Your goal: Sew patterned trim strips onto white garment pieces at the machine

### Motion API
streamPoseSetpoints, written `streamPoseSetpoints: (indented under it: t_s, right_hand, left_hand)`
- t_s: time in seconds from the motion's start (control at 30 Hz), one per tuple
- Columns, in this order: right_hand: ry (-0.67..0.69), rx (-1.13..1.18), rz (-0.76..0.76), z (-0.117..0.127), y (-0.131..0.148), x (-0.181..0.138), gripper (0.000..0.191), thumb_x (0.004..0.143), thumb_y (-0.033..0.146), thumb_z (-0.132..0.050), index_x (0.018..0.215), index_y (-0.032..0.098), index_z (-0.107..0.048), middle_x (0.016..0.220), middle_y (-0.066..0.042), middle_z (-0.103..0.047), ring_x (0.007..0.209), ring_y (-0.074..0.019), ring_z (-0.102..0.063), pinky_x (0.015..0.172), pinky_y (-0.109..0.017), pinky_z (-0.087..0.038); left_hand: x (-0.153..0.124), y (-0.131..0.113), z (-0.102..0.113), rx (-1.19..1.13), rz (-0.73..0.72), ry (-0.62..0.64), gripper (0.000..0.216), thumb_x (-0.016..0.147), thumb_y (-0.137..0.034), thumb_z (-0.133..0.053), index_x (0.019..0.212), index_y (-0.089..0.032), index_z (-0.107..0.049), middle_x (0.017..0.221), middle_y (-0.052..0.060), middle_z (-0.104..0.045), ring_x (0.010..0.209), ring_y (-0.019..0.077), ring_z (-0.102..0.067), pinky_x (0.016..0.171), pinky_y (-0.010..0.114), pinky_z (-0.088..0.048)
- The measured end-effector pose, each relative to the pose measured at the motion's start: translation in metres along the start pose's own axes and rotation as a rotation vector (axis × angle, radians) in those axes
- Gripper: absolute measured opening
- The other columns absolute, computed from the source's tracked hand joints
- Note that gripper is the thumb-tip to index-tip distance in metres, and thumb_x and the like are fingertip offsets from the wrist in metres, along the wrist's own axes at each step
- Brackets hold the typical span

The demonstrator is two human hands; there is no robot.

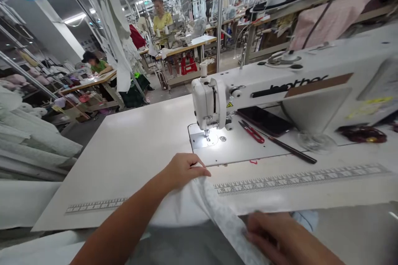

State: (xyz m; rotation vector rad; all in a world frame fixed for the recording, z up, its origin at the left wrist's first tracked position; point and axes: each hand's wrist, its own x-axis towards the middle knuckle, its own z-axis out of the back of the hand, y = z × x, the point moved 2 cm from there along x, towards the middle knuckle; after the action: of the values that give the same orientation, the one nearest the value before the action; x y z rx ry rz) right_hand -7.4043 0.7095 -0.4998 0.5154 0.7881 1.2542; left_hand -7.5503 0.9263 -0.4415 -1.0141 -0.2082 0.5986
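A strip of white fabric (214,203) with a faint pattern along its band hangs over the table's front edge. My left hand (188,169) pinches its upper end, just in front of the sewing machine (209,103). Lower right, my right hand (267,234) is closed at the band's side edge and blurred by motion; its fingertips touch the fabric. Under the lit needle lies the bare metal needle plate (202,140), apart from the cloth.
Red thread snips (252,131), a dark phone (264,120) and a black pen-like tool (292,150) lie under the machine arm. A measuring tape (298,177) runs along the table's front. White cloth (34,136) is heaped at left. Two people sit or stand at machines behind.
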Motion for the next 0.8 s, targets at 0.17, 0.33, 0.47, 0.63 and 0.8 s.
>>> streamPoseSetpoints:
  t_s: [0.17,0.33,0.47,0.63,0.8]
  right_hand:
    - [-0.172,0.287,0.070,0.018,0.055,0.053,0.019,0.090,0.043,-0.053,0.101,0.027,-0.050,0.100,-0.002,-0.063,0.083,-0.0188,-0.060,0.071,-0.031,-0.048]
    - [-0.129,0.620,0.074,0.006,0.067,0.084,0.019,0.088,0.031,-0.058,0.098,0.027,-0.042,0.087,0.003,-0.055,0.076,-0.0141,-0.053,0.066,-0.027,-0.045]
    - [-0.165,0.510,0.087,0.008,0.060,0.083,0.011,0.094,0.035,-0.051,0.100,0.028,-0.044,0.076,0.005,-0.055,0.070,-0.0144,-0.052,0.062,-0.028,-0.040]
    - [-0.188,0.474,0.121,0.008,0.056,0.079,0.017,0.097,0.038,-0.046,0.113,0.030,-0.045,0.090,0.003,-0.067,0.083,-0.0169,-0.062,0.072,-0.031,-0.045]
    - [-0.218,0.528,0.135,0.007,0.057,0.082,0.019,0.093,0.036,-0.053,0.110,0.028,-0.049,0.099,-0.001,-0.065,0.087,-0.0162,-0.063,0.075,-0.031,-0.050]
  left_hand:
    - [-0.005,-0.001,-0.001,-0.129,-0.118,0.089,0.014,0.079,-0.029,-0.072,0.090,-0.020,-0.076,0.087,0.001,-0.073,0.079,0.0148,-0.063,0.072,0.024,-0.045]
    - [-0.004,0.009,0.007,-0.104,-0.020,-0.037,0.018,0.072,-0.032,-0.078,0.071,-0.016,-0.071,0.059,-0.004,-0.058,0.057,0.0093,-0.046,0.054,0.022,-0.034]
    - [-0.002,0.009,0.006,-0.107,-0.109,0.055,0.018,0.078,-0.032,-0.073,0.088,-0.017,-0.074,0.076,0.000,-0.065,0.067,0.0117,-0.053,0.062,0.024,-0.040]
    - [-0.003,0.005,0.003,-0.110,-0.198,-0.014,0.012,0.081,-0.026,-0.069,0.085,-0.018,-0.076,0.080,0.003,-0.068,0.072,0.0130,-0.059,0.067,0.024,-0.043]
    - [-0.004,0.008,0.002,-0.143,-0.042,-0.039,0.017,0.076,-0.033,-0.074,0.075,-0.016,-0.072,0.070,0.001,-0.064,0.064,0.0120,-0.052,0.060,0.024,-0.039]
